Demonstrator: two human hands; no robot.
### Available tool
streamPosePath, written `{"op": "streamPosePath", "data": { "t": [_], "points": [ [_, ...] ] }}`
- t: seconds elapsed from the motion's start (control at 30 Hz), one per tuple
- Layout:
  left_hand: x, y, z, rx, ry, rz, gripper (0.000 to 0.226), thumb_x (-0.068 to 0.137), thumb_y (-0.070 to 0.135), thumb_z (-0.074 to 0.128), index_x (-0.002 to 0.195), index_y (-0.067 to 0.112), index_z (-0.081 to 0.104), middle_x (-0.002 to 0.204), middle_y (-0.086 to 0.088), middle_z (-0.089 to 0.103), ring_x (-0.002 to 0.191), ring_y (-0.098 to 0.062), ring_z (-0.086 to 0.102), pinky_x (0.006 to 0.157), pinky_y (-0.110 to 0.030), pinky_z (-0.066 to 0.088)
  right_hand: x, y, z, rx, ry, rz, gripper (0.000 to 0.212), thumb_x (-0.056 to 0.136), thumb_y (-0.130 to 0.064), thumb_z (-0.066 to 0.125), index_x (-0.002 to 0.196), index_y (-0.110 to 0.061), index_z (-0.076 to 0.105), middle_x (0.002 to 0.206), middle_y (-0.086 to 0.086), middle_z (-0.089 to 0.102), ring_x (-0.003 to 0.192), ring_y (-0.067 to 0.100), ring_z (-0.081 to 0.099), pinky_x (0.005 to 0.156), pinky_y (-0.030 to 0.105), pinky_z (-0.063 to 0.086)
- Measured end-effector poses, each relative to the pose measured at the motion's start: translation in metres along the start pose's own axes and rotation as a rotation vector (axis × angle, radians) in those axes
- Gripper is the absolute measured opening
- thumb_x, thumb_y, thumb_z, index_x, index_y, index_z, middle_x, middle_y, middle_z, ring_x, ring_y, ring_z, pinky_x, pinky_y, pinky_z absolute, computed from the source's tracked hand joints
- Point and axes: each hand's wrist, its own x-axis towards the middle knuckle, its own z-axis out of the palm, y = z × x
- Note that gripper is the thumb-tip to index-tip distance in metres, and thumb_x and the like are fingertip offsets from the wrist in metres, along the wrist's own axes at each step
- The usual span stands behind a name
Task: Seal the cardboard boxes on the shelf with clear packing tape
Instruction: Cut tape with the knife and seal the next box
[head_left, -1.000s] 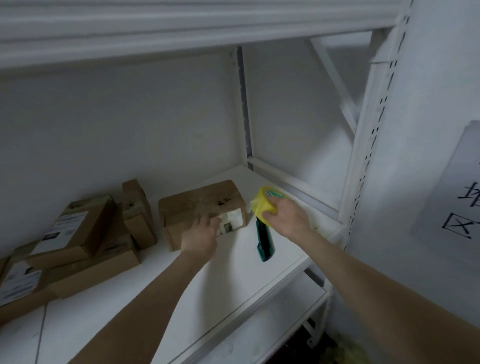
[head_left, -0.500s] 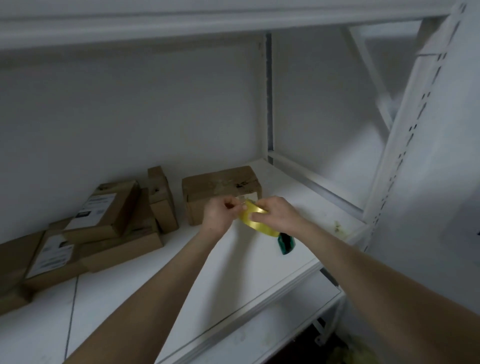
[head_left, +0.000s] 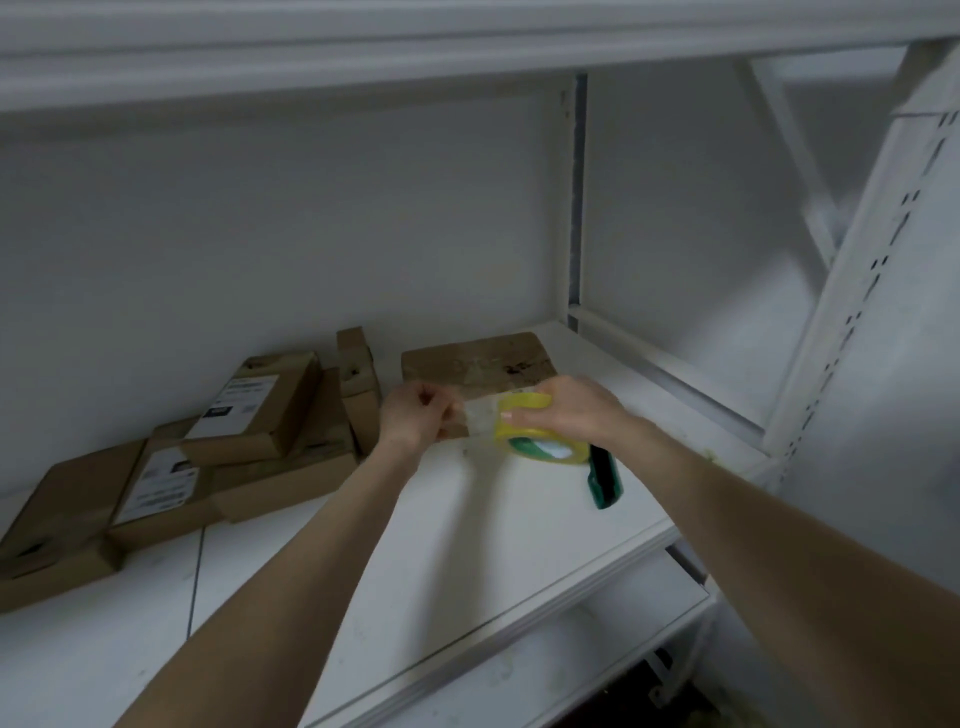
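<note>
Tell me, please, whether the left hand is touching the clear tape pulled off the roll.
Touching. The head view shows the left hand pinching the end of the clear tape strip, stretched from the roll in the right hand.

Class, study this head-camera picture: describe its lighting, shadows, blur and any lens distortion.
Head view: dim, flat grey light; faint arm shadows on the white shelf; left hand and labelled boxes look soft, slightly blurred; the tape strip off the tape roll gives a pale sheen; wide-angle distortion bows the upper beam and slants the perforated upright.
</note>
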Motion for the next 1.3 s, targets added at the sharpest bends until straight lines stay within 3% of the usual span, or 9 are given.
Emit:
{"op": "streamPosePath", "data": {
  "t": [0.1,0.2,0.33,0.4,0.53,0.7,0.93,1.13,1.3],
  "points": [
    [0.004,0.002,-0.012,0.064,0.024,0.036,0.021,0.094,0.016,0.058,0.073,0.015,0.060,0.067,0.002,0.061,0.057,-0.014,0.052,0.039,-0.015,0.038,-0.003,0.001,-0.002,-0.050,0.016,0.041,0.062,0.072,-0.074,0.063,0.103,-0.021,0.070,0.091,-0.003,0.063,0.088,0.019,0.061,0.072,0.029,0.045],
    [0.007,-0.007,-0.021,0.028,0.061,-0.011,0.026,0.094,0.015,0.057,0.069,0.014,0.058,0.061,0.002,0.057,0.048,-0.012,0.044,0.038,-0.016,0.034,-0.007,0.003,-0.006,0.314,-0.082,0.006,0.040,0.079,-0.051,0.074,0.091,-0.013,0.073,0.096,0.007,0.073,0.092,0.023,0.068,0.083,0.035,0.052],
    [0.010,-0.018,-0.030,0.029,0.108,-0.051,0.024,0.094,0.015,0.057,0.071,0.011,0.059,0.063,-0.001,0.057,0.051,-0.014,0.046,0.049,-0.023,0.038,-0.011,0.006,-0.007,0.539,-0.165,-0.016,0.015,0.084,-0.031,0.074,0.074,-0.022,0.067,0.079,-0.003,0.069,0.072,0.008,0.066,0.063,0.014,0.050],
    [0.012,-0.017,-0.033,0.021,0.142,-0.059,0.018,0.094,0.016,0.058,0.077,0.010,0.062,0.067,-0.004,0.059,0.053,-0.015,0.049,0.050,-0.025,0.040,-0.008,0.006,-0.004,0.442,-0.139,0.004,0.019,0.083,-0.037,0.074,0.077,-0.021,0.068,0.082,-0.003,0.069,0.077,0.011,0.066,0.067,0.016,0.051],
    [0.014,-0.015,-0.041,0.080,0.169,-0.018,0.016,0.094,0.014,0.056,0.080,0.009,0.062,0.071,-0.005,0.062,0.053,-0.017,0.051,0.054,-0.028,0.043,0.001,0.011,0.003,0.051,-0.028,0.063,0.057,0.075,-0.069,0.066,0.103,-0.019,0.070,0.101,0.001,0.067,0.096,0.021,0.064,0.084,0.032,0.051],
    [0.018,-0.023,-0.059,0.067,0.241,-0.022,0.028,0.096,0.012,0.052,0.068,0.018,0.054,0.065,-0.003,0.056,0.053,-0.016,0.048,0.054,-0.028,0.039,-0.002,0.007,0.004,0.364,-0.169,0.041,0.045,0.084,-0.046,0.070,0.108,-0.008,0.070,0.109,0.010,0.071,0.096,0.021,0.067,0.092,0.035,0.052],
    [0.001,-0.036,-0.058,-0.017,0.273,-0.024,0.023,0.097,0.011,0.052,0.074,0.018,0.052,0.071,0.001,0.057,0.062,-0.014,0.052,0.056,-0.024,0.042,0.004,0.007,0.024,-0.193,0.032,0.096,0.067,0.086,-0.067,0.053,0.138,-0.025,0.051,0.132,0.003,0.058,0.121,0.024,0.053,0.096,0.034,0.040],
    [-0.005,-0.060,-0.069,-0.150,0.345,-0.099,0.019,0.095,0.012,0.055,0.078,0.019,0.055,0.075,-0.001,0.060,0.070,-0.016,0.055,0.068,-0.029,0.044,0.001,0.001,0.059,-0.277,0.157,-0.001,0.050,0.092,-0.060,0.049,0.124,-0.023,0.058,0.116,0.007,0.066,0.108,0.027,0.059,0.088,0.036,0.039],
    [-0.018,-0.077,-0.058,-0.092,0.283,-0.077,0.015,0.093,0.014,0.056,0.078,0.017,0.057,0.078,-0.003,0.063,0.074,-0.021,0.057,0.071,-0.034,0.046,-0.007,0.022,0.074,-0.351,0.171,-0.038,0.052,0.097,-0.055,0.041,0.141,-0.028,0.045,0.135,0.003,0.057,0.126,0.023,0.046,0.097,0.034,0.029]
  ]
}}
